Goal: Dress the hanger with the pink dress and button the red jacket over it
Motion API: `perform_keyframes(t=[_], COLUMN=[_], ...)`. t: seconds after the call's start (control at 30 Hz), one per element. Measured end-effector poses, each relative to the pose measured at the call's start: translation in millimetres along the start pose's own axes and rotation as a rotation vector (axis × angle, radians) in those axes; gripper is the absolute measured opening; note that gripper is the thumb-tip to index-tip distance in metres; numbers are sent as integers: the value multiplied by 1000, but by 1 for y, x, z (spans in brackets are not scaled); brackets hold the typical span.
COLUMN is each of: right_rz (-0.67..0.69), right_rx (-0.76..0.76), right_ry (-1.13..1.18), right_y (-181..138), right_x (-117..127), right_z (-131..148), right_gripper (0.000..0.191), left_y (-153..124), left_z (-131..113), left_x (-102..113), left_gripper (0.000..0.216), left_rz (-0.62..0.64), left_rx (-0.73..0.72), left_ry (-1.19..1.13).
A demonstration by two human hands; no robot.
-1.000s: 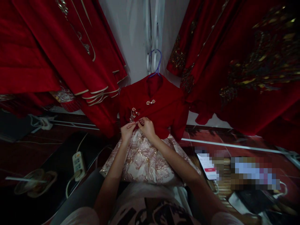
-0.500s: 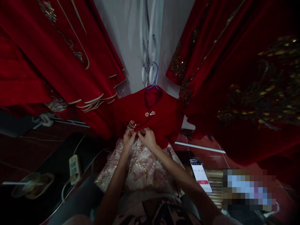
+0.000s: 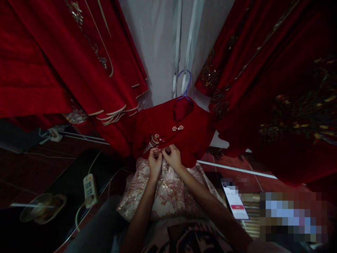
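Note:
A red top (image 3: pixel 196 121) hangs in front of me on a purple hanger (image 3: pixel 189 84). Pearl flower clasps (image 3: pixel 177 128) sit below its neck opening, and a beaded ornament with dangling strands (image 3: pixel 153 141) lies lower on the left. My left hand (image 3: pixel 155 160) pinches the top's lower front edge, fingertips together. Close beside it, almost touching, my right hand (image 3: pixel 172 156) pinches the same edge. Anything small between the fingertips is too dark to make out. Under both wrists a pale pink and gold brocade skirt (image 3: pixel 168 196) spreads over my lap.
Red embroidered garments (image 3: pixel 105 80) hang at both sides. On a black surface at left lie a power strip (image 3: pixel 90 189) and a plastic cup with a straw (image 3: pixel 37 207). A lit phone (image 3: pixel 235 202) rests at right, beside a blurred-out patch. A white rail (image 3: pixel 237 169) runs low behind.
The whole view has shifted, so the scene sits further right. Both hands stay at the top's lower edge, fingers pinched, with only slight finger movement.

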State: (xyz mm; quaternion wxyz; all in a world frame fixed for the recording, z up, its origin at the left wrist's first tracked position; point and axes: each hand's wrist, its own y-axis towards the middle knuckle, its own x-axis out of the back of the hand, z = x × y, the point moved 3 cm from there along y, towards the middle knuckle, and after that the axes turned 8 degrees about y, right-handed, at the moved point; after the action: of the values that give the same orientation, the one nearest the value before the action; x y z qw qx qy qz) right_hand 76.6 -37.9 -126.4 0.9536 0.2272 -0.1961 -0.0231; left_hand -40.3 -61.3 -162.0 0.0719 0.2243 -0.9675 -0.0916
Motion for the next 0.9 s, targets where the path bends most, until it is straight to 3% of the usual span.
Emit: perform_keyframes(t=[0.17,0.4,0.67,0.9], right_rz=[-13,-55,-6,10], right_rx=[-1,48,43,56], right_ry=[53,131,140,123], right_y=[-14,-37,-38,-37], right_x=[-7,7,10,14], right_z=[24,56,21,-10], right_gripper=[10,6,9,13], left_y=[-16,-42,-61,-57], left_z=[-8,-32,-15,12], left_x=[22,38,19,-5], left_gripper=[23,27,45,48], left_rz=[-46,-57,34,42], left_rx=[-74,-85,-238,-300], left_ry=[-3,-51,161,281])
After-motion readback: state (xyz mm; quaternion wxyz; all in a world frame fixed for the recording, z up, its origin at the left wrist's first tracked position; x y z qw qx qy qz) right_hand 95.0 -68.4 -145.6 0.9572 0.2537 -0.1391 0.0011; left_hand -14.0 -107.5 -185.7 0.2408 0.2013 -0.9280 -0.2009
